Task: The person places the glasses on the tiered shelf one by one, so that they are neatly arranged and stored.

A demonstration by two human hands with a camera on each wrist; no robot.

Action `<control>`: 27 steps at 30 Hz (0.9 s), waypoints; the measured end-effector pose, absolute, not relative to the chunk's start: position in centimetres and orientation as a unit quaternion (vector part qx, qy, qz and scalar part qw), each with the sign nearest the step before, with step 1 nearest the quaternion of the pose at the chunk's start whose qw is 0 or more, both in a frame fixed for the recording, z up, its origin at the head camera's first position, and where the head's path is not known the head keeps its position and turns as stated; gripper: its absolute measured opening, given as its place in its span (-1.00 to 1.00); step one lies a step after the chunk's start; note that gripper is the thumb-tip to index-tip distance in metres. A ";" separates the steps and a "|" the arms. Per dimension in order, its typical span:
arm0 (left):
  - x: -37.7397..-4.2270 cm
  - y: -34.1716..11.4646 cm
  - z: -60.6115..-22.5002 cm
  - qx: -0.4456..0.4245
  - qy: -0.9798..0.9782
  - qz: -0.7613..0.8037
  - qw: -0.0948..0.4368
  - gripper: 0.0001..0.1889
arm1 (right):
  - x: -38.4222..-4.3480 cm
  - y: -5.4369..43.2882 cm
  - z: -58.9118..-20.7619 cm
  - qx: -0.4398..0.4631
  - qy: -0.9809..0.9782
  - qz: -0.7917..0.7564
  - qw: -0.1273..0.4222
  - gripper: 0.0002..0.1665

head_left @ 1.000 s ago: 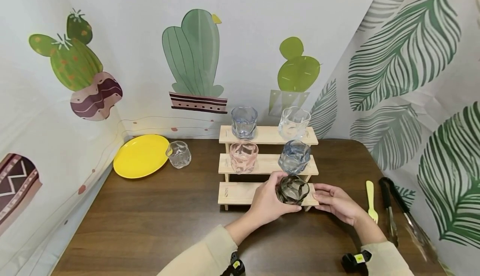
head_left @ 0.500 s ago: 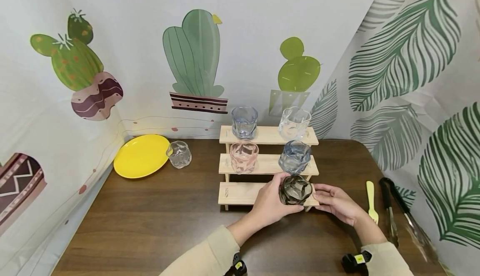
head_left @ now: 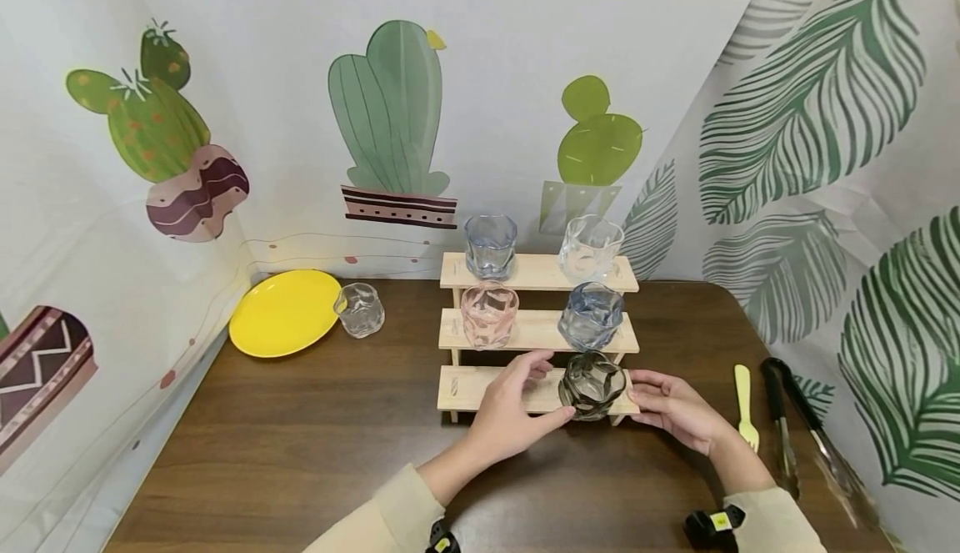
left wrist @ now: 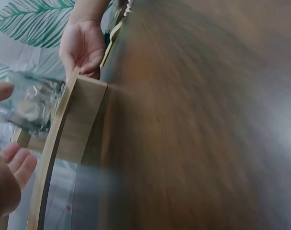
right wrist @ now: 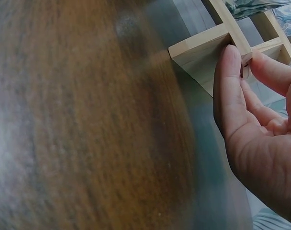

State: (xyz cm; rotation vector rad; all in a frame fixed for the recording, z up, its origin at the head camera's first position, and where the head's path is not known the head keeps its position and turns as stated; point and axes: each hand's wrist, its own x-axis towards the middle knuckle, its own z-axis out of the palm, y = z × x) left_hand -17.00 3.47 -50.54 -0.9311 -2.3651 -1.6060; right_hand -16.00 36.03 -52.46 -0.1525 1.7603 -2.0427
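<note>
A dark grey glass tumbler (head_left: 592, 386) stands at the right end of the lowest step of a three-tier wooden display stand (head_left: 480, 386). Beside it, my left hand (head_left: 506, 415) has its fingers spread apart; the thumb tip is close to the glass, and contact there is unclear. My right hand (head_left: 678, 411) pinches the right end of that lowest board, as the right wrist view shows at the board's end (right wrist: 239, 40). On the middle step stand a pink glass (head_left: 489, 316) and a blue glass (head_left: 591, 317). Up top are a pale blue glass (head_left: 491, 247) and a clear one (head_left: 590, 248).
A yellow plate (head_left: 285, 314) lies at the table's back left, with another clear glass (head_left: 359, 310) at its edge. On the right lie a pale yellow fork (head_left: 744, 403) and black-handled tongs (head_left: 780, 419). A printed curtain (head_left: 510, 103) hangs behind the table.
My left hand has let go of the dark grey glass and drawn back to the left, after shifting it slightly right. The right hand stays at the stand's end.
</note>
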 end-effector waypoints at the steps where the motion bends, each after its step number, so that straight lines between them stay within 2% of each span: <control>1: -16.9 2.9 -50.6 -0.309 -0.781 -0.539 0.071 -0.22 | -16.0 36.0 -52.4 -0.058 0.634 -0.740 0.219 -0.64; 7: -16.6 -0.4 -50.9 -0.305 -0.755 -0.571 0.103 -0.46 | -15.9 35.9 -52.1 -0.062 0.631 -0.742 0.219 -0.65; 13: -17.2 -4.2 -50.9 -0.291 -0.743 -0.575 0.181 -0.56 | -16.0 35.8 -52.0 -0.057 0.631 -0.741 0.221 -0.64; 19: -19.4 -8.6 -50.7 -0.214 -0.755 -0.561 0.265 -0.63 | -16.0 35.8 -52.1 -0.056 0.631 -0.742 0.220 -0.64; 23: -21.4 -11.1 -50.5 -0.142 -0.767 -0.550 0.299 -0.55 | -15.9 35.8 -52.1 -0.056 0.627 -0.745 0.219 -0.66; 27: -23.6 -12.8 -50.8 -0.040 -0.771 -0.538 0.337 -0.36 | -15.9 35.9 -52.1 -0.057 0.627 -0.745 0.220 -0.66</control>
